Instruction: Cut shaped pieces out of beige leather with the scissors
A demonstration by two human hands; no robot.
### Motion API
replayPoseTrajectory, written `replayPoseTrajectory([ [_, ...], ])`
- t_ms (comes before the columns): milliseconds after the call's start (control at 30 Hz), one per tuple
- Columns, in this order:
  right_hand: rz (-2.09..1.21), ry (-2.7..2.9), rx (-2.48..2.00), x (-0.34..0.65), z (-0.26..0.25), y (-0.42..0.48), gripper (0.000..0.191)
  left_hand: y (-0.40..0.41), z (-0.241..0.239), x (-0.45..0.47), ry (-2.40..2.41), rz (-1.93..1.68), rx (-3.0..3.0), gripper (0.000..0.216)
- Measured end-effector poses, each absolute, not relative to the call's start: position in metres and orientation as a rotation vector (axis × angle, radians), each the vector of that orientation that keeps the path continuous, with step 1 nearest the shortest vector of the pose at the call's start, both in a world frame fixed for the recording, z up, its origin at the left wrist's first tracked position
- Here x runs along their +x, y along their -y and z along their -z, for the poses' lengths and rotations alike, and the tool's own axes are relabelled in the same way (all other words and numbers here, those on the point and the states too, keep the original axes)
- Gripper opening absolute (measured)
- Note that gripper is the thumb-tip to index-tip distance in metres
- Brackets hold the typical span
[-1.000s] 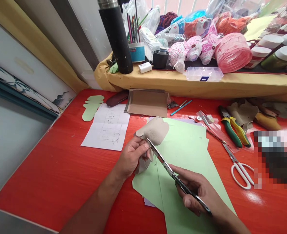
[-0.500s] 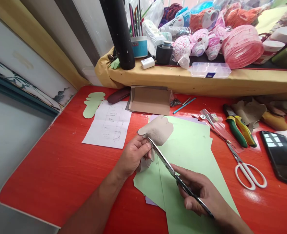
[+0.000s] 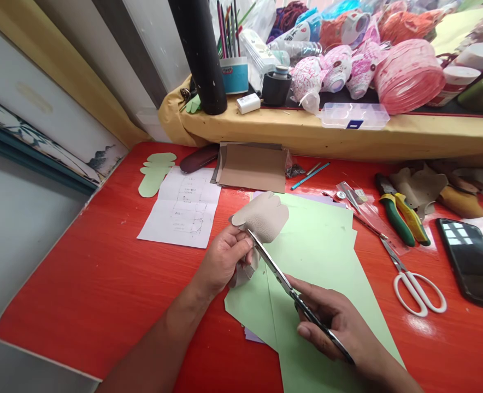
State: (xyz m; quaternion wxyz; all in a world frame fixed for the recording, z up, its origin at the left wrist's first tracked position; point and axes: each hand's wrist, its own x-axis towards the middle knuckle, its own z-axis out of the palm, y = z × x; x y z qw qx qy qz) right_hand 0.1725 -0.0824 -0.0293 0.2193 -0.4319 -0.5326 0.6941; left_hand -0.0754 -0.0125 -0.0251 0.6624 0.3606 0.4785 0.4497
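Pinched in my left hand (image 3: 224,256) is a greyish-beige piece of leather (image 3: 266,218) with a scalloped edge; part of it hangs below my fingers. My right hand (image 3: 334,319) is closed around a pair of scissors (image 3: 280,278) with dark handles. Their blade tips reach the leather right beside my left fingertips, and the blades look nearly together. Beneath both hands lie large sheets of light green paper (image 3: 319,234), with small scraps on them.
White-handled scissors (image 3: 419,292), green-yellow pliers (image 3: 401,210) and a black phone (image 3: 473,262) lie at the right. A paper with drawn outlines (image 3: 180,210), a green paper cutout (image 3: 155,177) and brown sheets (image 3: 252,166) lie further left. A crowded shelf (image 3: 266,125) borders the back.
Very little differs: the leather's free end has shifted slightly left, and my right hand and the scissors have moved a touch left. Both holds are unchanged.
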Motion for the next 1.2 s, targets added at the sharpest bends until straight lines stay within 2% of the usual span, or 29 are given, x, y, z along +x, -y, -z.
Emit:
replayPoseTrajectory([
  [333, -1.837, 1.449, -1.259, 0.172, 0.034, 0.086, 0.085, 0.013, 0.023, -0.076, -1.072, -1.018, 0.786, 0.023],
  [733, -1.962, 1.352, -1.148, 0.171, 0.037, 0.086, 0.092, 0.015, 0.030, -0.074, -1.008, -1.021, 0.753, 0.027],
  [1200, -2.078, 1.213, -1.011, 0.177, 0.043, 0.085, 0.084, 0.014, 0.031, -0.073, -1.018, -1.016, 0.748, 0.031],
])
